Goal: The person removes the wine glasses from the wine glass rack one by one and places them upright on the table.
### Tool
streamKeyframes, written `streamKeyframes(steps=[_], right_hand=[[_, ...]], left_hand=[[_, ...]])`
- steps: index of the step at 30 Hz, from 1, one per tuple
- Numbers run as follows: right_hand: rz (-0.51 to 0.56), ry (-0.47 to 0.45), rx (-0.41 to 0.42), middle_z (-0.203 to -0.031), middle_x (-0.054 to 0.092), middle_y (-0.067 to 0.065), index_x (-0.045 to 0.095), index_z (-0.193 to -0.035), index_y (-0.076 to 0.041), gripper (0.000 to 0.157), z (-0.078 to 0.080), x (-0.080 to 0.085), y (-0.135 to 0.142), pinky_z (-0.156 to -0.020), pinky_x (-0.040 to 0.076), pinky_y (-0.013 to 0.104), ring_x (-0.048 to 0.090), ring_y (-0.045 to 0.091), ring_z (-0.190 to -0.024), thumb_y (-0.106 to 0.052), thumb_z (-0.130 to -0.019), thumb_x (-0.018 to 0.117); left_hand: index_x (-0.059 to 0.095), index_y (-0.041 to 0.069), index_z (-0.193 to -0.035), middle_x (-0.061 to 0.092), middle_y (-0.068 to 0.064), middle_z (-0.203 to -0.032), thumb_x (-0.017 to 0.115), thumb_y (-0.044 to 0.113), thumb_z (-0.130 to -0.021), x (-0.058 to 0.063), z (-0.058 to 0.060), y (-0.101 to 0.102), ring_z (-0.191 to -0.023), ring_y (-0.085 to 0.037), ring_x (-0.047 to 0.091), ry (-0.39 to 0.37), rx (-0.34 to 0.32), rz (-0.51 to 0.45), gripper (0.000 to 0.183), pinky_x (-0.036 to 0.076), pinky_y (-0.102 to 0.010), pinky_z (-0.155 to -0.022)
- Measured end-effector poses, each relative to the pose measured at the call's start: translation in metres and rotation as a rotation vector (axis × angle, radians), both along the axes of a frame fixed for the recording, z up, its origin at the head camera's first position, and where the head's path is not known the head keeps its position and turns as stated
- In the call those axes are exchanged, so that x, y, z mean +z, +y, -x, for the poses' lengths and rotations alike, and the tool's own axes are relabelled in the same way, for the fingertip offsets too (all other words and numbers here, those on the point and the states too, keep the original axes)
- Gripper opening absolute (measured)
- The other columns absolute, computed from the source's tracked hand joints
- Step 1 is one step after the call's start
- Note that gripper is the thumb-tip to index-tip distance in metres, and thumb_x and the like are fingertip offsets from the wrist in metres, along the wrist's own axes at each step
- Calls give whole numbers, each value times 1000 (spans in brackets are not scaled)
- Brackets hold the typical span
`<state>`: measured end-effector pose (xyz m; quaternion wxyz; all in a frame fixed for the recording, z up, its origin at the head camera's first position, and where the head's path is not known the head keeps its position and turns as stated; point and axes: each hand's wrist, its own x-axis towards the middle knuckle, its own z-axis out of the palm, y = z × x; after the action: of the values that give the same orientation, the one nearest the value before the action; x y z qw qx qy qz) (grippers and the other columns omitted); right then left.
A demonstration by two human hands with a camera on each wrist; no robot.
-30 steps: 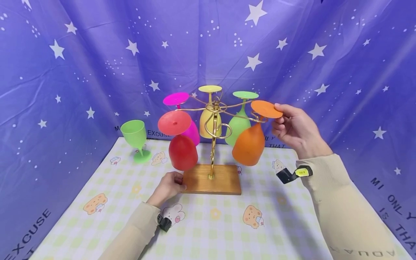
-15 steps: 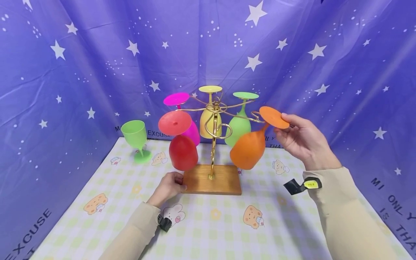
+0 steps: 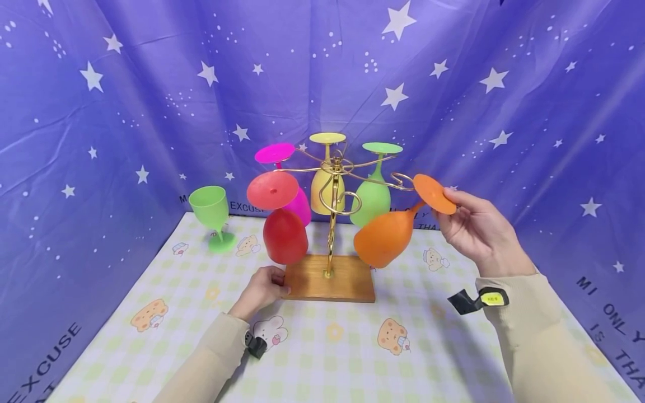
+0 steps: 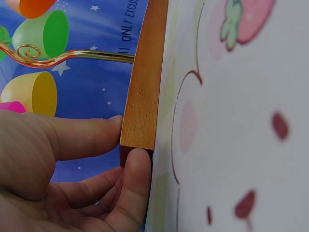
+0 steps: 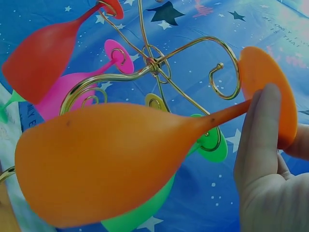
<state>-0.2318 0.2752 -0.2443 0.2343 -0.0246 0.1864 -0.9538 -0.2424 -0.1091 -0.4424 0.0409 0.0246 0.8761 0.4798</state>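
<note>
While left fingers (image 4: 135, 176) clamped the base (image 3: 347, 282), right fingers (image 5: 264, 125) pinched the orange cup (image 3: 385, 238) by its foot (image 3: 431, 191) off the hook (image 5: 207, 38), placing apparently pending. Left of these, four cups (image 3: 285, 238) hung; beyond left fingers, a loose green cup (image 3: 208, 208) stood.

"What covers the tabletop (image 3: 353, 364)?"
"A pale green and white checked cover (image 3: 116, 352), printed with cartoon animals (image 3: 148, 315) and small orange flowers (image 3: 334, 332)."
"And what stands on it?"
"At the far left, a light green goblet (image 3: 208, 207), upright on its round foot (image 3: 221, 242)."
"Nothing more?"
"Yes, a gold-coloured rack (image 3: 331, 240), right of the goblet. Its flat, rectangular wooden base (image 3: 353, 280) sits lengthwise from left to right, somewhat nearer than the goblet and well apart from it."
</note>
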Motion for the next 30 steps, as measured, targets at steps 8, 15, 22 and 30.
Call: streamKeyframes(steps=[8, 15, 22, 30], right_hand=[[44, 167, 93, -111, 61, 27, 56, -114, 14, 35, -5, -20, 5, -91, 50, 35, 63, 35, -105, -2, -103, 27], [-12, 339, 154, -113, 61, 28, 56, -118, 16, 44, -9, -39, 1, -89, 52, 35, 63, 33, -104, -2, -103, 19], [-41, 363, 151, -112, 63, 24, 57, -119, 12, 45, -14, -60, -4, -84, 54, 35, 65, 31, -101, -3, -103, 18], [-26, 366, 150, -115, 62, 23, 55, -123, 10, 43, -17, -80, -9, -88, 53, 35, 64, 31, -101, -2, -103, 18]], left_hand=[[64, -4, -98, 66, -8, -84, 75, -3, -74, 0, 1, 1, -74, -18, 60, 6, -3, 0, 27, 54, -32, -69], [64, -5, -99, 66, -8, -84, 75, -3, -74, -1, 1, 0, -73, -18, 60, 2, -1, -1, 28, 54, -32, -69], [64, -5, -98, 66, -7, -83, 75, -3, -72, 0, -1, 0, -74, -18, 59, 11, -1, 9, 28, 54, -32, -69], [63, -5, -99, 65, -8, -84, 74, -3, -73, 2, -1, 1, -75, -19, 59, 10, 2, 27, 28, 53, -32, -69]])
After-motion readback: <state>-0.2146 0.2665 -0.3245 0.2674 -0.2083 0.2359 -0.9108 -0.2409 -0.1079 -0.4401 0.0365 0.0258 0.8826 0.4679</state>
